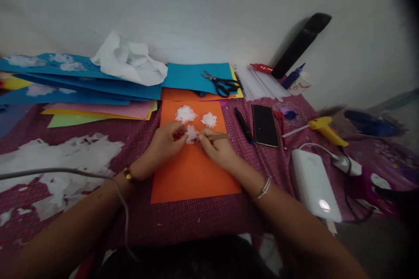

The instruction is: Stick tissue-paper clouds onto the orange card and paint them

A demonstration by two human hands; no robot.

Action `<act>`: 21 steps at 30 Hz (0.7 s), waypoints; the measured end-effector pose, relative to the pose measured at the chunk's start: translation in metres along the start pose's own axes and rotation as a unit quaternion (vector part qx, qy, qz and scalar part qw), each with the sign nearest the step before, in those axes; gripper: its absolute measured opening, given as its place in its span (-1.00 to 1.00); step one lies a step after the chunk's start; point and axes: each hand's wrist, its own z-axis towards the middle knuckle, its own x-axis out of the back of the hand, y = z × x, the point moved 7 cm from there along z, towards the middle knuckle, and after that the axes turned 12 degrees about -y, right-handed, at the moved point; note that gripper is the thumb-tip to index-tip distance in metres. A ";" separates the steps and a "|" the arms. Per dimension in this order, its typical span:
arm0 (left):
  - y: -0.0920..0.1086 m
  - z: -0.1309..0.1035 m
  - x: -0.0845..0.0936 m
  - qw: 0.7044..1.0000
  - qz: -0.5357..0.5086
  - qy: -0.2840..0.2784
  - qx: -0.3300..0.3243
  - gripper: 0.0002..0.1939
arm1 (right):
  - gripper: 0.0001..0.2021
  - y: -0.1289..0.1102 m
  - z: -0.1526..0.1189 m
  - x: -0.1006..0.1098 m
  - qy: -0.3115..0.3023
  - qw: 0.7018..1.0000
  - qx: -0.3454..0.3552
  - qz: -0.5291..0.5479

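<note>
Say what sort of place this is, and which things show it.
Probably a home craft table: an orange paper sheet, black-handled scissors and a yellow glue gun suggest papercraft.

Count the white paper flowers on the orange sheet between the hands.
3: a far-left flower, a far-right flower, and a nearer flower between the left hand and right hand, edges partly covered. The hands could hide more.
</note>
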 end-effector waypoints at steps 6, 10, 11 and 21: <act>0.008 -0.004 0.014 0.976 0.214 -0.024 0.026 -0.83 | -0.76 -0.004 -0.002 -0.005 -0.028 0.998 0.002 -0.064; 0.010 -0.002 0.013 0.953 0.291 -0.058 0.059 -0.77 | -0.78 -0.007 -0.003 -0.008 -0.040 0.997 0.027 -0.055; 0.010 -0.002 0.012 0.949 0.301 -0.062 0.066 -0.77 | -0.79 -0.007 -0.004 -0.008 -0.039 0.997 0.033 -0.050; 0.009 -0.018 0.037 0.961 0.265 -0.062 0.041 -0.81 | -0.67 0.016 -0.007 0.016 0.073 0.984 -0.069 0.147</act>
